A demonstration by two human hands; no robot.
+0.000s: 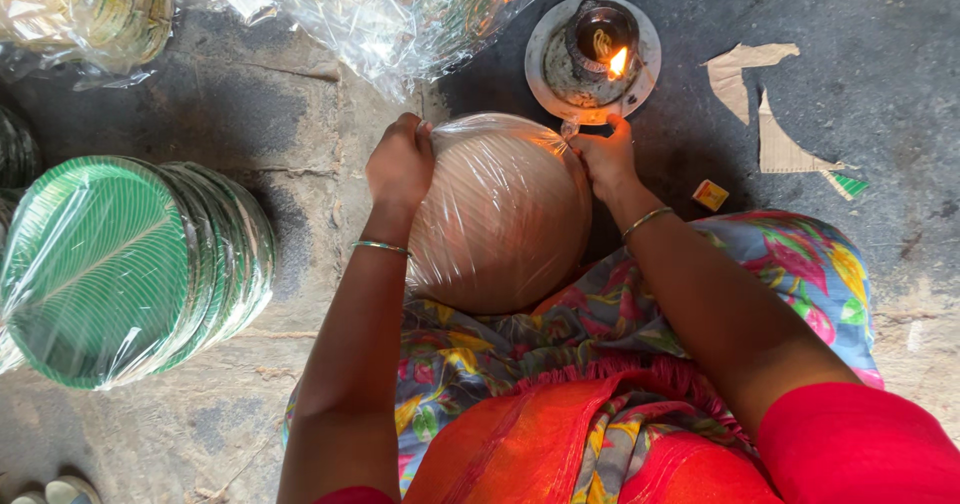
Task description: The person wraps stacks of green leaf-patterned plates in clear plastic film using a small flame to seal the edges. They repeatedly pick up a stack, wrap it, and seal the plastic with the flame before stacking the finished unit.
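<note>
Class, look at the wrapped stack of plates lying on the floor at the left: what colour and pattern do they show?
Green with a pale leaf-vein pattern, seen through clear wrap on the plate stack; the head view shows it.

One round stack of plates wrapped in clear plastic (500, 214) sits between two hands, left (399, 162) and right (605, 156). One wrapped stack of green leaf-patterned plates (120, 264) (lying sideways), one lit oil lamp (594, 56), two torn brown cardboard scraps (760, 104), one small yellow box (710, 195).

Red sleeves, thin bangles, floral skirt, orange cloth.
</note>
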